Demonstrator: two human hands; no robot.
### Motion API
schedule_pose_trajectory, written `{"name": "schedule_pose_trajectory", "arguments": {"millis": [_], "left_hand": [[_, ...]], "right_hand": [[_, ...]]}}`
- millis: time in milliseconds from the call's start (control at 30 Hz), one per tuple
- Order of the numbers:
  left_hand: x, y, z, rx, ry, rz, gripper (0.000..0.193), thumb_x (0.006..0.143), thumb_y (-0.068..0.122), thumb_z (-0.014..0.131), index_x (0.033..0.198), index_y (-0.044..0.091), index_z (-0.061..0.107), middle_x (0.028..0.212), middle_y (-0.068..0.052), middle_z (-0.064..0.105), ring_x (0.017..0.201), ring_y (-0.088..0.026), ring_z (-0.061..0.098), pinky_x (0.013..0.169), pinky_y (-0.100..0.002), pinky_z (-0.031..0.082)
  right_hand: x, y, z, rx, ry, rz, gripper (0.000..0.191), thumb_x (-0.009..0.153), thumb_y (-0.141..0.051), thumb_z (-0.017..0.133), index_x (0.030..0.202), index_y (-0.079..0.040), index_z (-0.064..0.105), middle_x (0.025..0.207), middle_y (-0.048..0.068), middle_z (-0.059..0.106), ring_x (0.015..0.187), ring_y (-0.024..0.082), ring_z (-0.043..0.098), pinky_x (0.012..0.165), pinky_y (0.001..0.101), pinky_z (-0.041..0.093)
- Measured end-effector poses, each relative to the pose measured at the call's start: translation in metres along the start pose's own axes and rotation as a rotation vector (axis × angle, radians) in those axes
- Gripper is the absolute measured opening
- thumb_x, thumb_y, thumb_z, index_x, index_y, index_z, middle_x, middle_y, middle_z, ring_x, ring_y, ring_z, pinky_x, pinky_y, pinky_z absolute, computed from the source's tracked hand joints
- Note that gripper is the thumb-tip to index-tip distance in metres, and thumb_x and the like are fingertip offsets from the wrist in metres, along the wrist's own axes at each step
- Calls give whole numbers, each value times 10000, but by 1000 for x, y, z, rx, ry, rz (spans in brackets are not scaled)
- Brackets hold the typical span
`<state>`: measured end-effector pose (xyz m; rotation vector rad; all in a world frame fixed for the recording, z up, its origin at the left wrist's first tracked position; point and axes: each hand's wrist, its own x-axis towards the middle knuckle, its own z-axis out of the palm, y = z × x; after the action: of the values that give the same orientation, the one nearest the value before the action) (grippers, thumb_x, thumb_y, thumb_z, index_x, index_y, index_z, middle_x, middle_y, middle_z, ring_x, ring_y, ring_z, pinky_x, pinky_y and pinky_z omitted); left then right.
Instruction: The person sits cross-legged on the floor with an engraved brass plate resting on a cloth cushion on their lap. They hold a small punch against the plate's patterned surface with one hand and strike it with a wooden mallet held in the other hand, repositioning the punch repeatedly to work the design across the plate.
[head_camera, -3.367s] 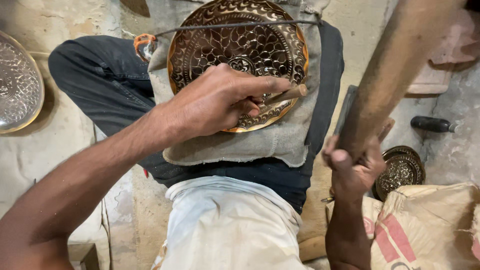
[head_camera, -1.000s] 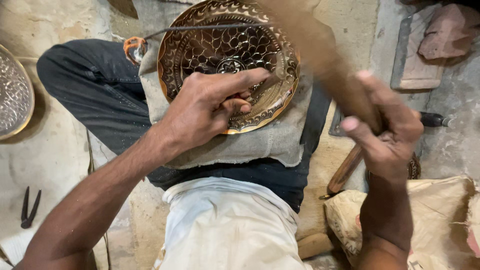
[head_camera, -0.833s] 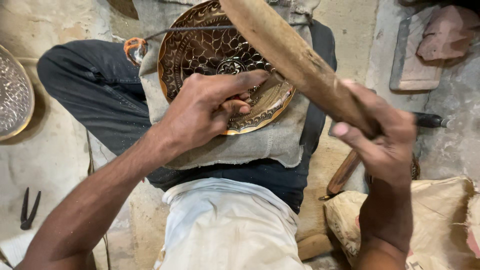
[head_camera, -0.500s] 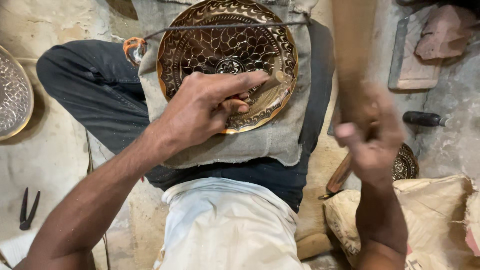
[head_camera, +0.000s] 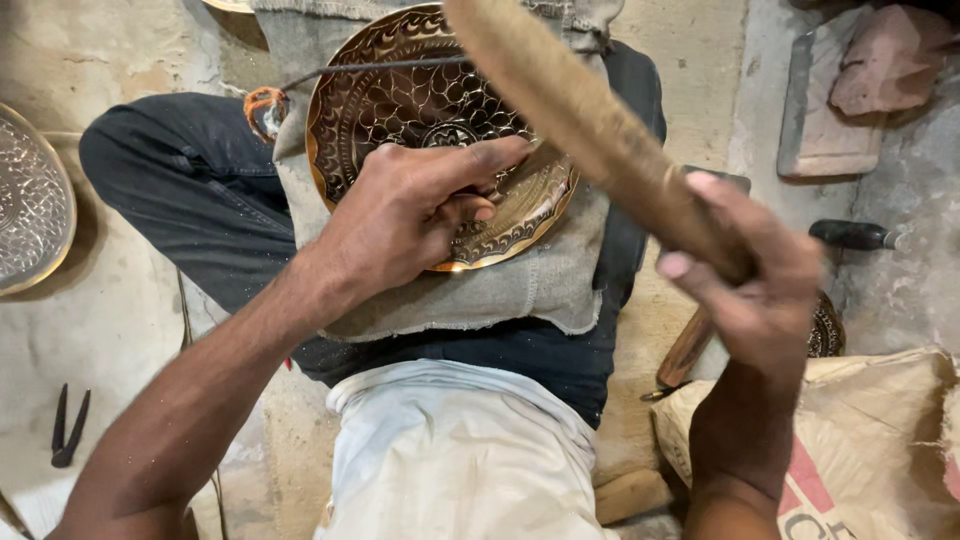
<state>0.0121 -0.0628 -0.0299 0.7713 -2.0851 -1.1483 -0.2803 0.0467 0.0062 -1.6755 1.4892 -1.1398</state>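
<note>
A round engraved brass plate (head_camera: 400, 100) lies on a grey cloth (head_camera: 520, 290) over my lap. My left hand (head_camera: 410, 215) rests on the plate's near part, fingers pinched around a small chisel-like tool whose tip barely shows under them. My right hand (head_camera: 750, 270) grips the end of a long wooden mallet (head_camera: 570, 110), which slants up and left across the plate's right half, blurred.
A silver engraved plate (head_camera: 30, 210) lies at the left edge. Black pliers (head_camera: 65, 425) sit on the floor at lower left. A dark-handled tool (head_camera: 850, 235), stone slabs (head_camera: 830, 110), a small round dark plate (head_camera: 825, 330) and a sack (head_camera: 860, 440) are at right.
The mallet has swung from nearly upright at the right, half a second ago, down and left so it now slants over the plate. My left hand has stayed on the plate.
</note>
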Motion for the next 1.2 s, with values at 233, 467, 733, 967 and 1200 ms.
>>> {"name": "schedule_pose_trajectory", "arguments": {"millis": [233, 467, 733, 967, 1200], "left_hand": [[-2, 0, 1, 51, 17, -17, 492, 915, -52, 713, 1374, 101, 621, 1167, -113, 766, 953, -198, 785, 843, -329, 663], [-9, -3, 3, 12, 102, 4, 515, 942, -45, 735, 1410, 75, 555, 1079, -138, 761, 954, -231, 786, 807, -343, 640], [-11, -5, 7, -1, 127, -3, 579, 923, -112, 675, 1447, 81, 519, 1083, -149, 760, 984, -221, 792, 841, -332, 657], [-11, -4, 7, -13, 123, 10, 569, 928, -131, 668, 1437, 85, 532, 1108, -152, 761, 979, -210, 793, 834, -319, 668], [-11, -3, 6, -18, 123, 13, 603, 912, -166, 625, 1451, 88, 527, 1102, -152, 757, 999, -214, 795, 865, -311, 680]], "right_hand": [[-6, 15, -21, -142, -118, 69, 572, 962, -189, 826, 1476, -86, 598, 954, 93, 732, 780, 105, 673, 721, 205, 527], [-7, 28, -29, -102, 95, -2, 523, 998, -151, 836, 1466, -88, 611, 1083, 122, 764, 849, 129, 712, 733, 231, 567], [38, 11, -23, -50, -154, -172, 502, 1002, -161, 744, 1454, -99, 535, 1158, 142, 677, 717, 149, 695, 592, 275, 586], [41, 2, -20, -34, -104, -132, 517, 1056, -233, 741, 1496, -138, 486, 1256, 151, 650, 668, 116, 674, 535, 260, 531], [43, -5, -21, 1, -119, -77, 535, 1009, -258, 744, 1474, -127, 516, 1105, 135, 666, 570, 74, 586, 510, 246, 478]]}}
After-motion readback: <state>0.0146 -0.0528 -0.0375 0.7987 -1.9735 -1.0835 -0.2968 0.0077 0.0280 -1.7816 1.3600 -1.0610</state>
